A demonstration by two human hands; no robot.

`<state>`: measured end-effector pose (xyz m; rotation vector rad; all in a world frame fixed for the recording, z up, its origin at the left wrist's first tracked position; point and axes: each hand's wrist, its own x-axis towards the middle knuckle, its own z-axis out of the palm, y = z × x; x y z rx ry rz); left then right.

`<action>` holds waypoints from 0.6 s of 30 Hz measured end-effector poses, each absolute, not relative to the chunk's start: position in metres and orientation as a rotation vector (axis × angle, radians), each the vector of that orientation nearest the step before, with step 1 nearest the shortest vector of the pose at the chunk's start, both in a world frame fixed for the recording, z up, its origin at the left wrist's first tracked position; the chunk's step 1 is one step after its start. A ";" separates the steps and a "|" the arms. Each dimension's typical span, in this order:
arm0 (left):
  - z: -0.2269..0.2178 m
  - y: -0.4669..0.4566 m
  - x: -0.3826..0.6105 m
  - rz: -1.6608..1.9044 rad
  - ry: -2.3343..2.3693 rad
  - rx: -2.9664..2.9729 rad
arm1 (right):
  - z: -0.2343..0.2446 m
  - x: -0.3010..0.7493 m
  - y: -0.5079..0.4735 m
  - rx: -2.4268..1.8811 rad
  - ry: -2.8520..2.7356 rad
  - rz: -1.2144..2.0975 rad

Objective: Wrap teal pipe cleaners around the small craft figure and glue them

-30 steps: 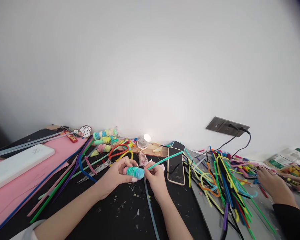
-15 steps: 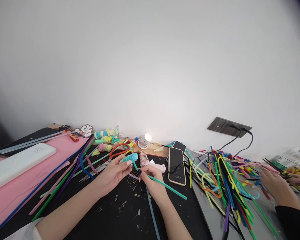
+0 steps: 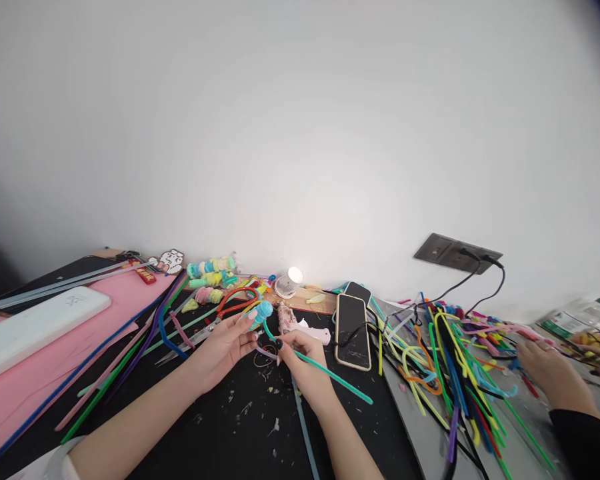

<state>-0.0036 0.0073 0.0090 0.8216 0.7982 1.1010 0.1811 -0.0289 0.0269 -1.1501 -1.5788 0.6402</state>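
My left hand (image 3: 225, 343) is closed round a fuzzy coil (image 3: 261, 313) of teal and pink pipe cleaner, held tilted above the black table top (image 3: 230, 427). My right hand (image 3: 300, 357) pinches a teal pipe cleaner (image 3: 330, 375) close to the coil; its free end runs down to the right over the table. Both hands sit close together just in front of a pink glue gun (image 3: 300, 325).
Scissors (image 3: 215, 317) with red handles lie left of my hands, a phone (image 3: 352, 322) lies to the right. A heap of coloured pipe cleaners (image 3: 450, 360) covers the right side, where another person's hands (image 3: 550, 370) work. A pink sheet (image 3: 50, 373) and white box (image 3: 35, 325) lie left.
The coil has turned from lying sideways to pointing up. The teal pipe cleaner's free end has swung from up right to down right. My hands barely moved since half a second ago.
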 end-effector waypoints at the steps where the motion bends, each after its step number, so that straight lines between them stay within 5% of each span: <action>1: 0.009 0.007 -0.003 1.102 0.796 0.752 | 0.026 0.182 -0.029 -1.147 -1.574 0.693; 18: 0.020 0.003 -0.002 1.256 1.074 1.154 | 0.013 0.178 -0.029 -1.143 -1.504 0.999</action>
